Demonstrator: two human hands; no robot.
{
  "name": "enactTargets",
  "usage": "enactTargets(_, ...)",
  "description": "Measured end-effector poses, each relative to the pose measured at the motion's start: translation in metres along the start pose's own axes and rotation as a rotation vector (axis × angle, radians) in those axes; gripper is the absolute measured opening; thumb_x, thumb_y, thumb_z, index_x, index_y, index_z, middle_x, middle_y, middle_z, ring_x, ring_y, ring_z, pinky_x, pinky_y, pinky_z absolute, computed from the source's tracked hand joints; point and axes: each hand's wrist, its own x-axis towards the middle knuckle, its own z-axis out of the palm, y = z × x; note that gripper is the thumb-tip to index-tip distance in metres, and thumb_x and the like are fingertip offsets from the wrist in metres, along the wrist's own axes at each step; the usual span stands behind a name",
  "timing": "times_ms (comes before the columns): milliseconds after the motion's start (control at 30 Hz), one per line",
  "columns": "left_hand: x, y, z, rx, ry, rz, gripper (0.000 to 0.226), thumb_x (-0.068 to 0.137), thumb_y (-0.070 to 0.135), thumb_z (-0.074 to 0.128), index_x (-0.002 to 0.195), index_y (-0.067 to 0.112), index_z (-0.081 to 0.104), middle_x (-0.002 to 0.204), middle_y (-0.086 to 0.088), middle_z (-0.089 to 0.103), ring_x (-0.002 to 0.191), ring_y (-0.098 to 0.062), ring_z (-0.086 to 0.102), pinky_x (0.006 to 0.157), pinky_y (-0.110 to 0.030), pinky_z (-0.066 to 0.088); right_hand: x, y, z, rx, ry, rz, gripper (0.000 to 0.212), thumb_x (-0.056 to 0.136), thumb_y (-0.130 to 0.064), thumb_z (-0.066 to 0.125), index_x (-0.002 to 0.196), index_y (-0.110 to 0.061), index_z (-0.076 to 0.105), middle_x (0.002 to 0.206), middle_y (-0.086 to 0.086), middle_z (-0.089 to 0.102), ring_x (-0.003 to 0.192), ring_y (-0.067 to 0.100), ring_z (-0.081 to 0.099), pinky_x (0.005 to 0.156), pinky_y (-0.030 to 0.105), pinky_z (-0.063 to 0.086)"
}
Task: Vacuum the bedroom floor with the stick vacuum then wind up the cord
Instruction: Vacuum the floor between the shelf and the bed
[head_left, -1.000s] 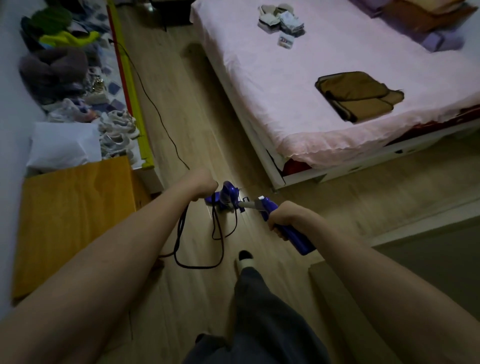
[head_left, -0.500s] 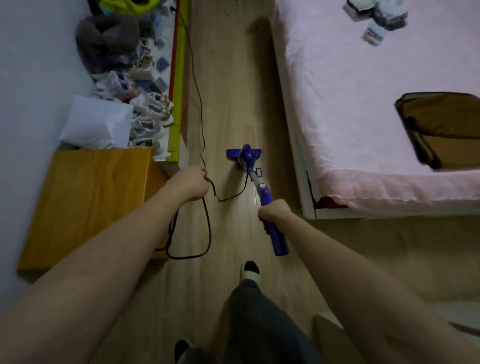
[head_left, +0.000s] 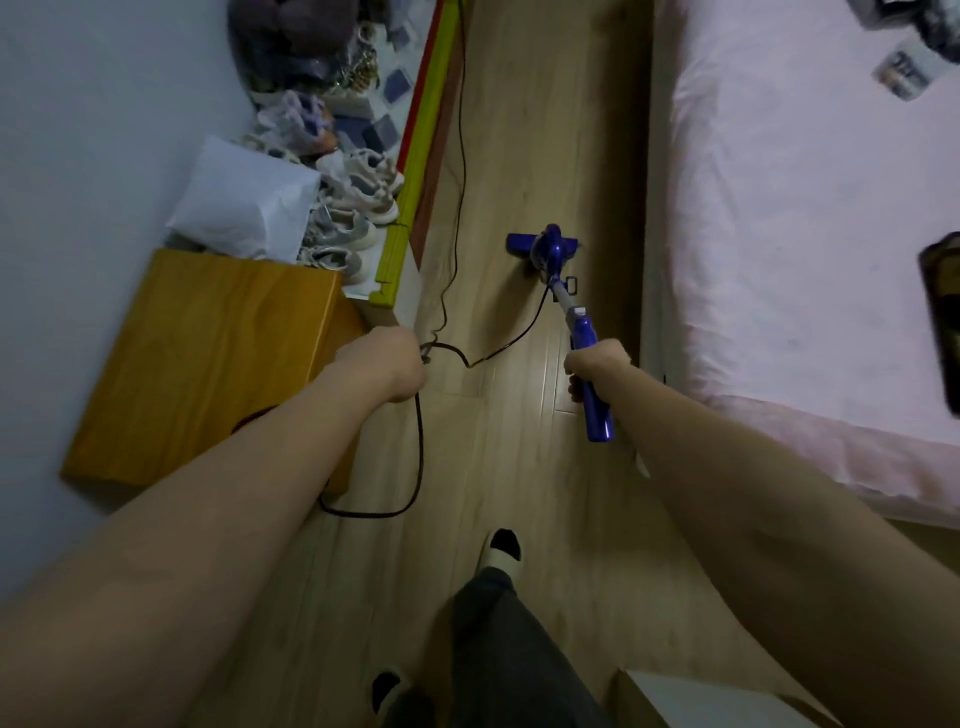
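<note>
Wood floor (head_left: 524, 130) beside bed (head_left: 789, 234), right hand (head_left: 597, 366) gripping vacuum (head_left: 563, 291) handle, left hand (head_left: 382, 364) apparently closed around gathered cord (head_left: 415, 452), head on floor.

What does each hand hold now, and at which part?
The right hand grips the blue stick vacuum by its handle, near the upper end. The left hand holds the black cord partway along it, with a loop hanging below.

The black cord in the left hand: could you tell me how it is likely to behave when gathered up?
The black cord is probably floppy: it sags in a loose loop below the left hand and snakes across the floor. It looks thin, so likely light. It may kink or tangle, since it already bends sharply near the vacuum.
</note>
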Motion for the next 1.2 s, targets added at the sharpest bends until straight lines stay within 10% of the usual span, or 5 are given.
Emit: enactTargets(1200, -0.154, -0.129, 0.058, -0.177, 0.067, 0.084, 0.027, 0.098, 0.021, 0.045, 0.103, -0.002, 0.058, 0.091, -0.016, 0.06, 0.07, -0.023, 0.055, 0.045, -0.024, 0.035, -0.229, 0.129, 0.098, -0.113, -0.154, -0.092, 0.025, 0.086, -0.002, 0.062, 0.099, -0.006, 0.041, 0.074, 0.007, 0.059, 0.055, 0.013, 0.055, 0.048, 0.025, 0.048)
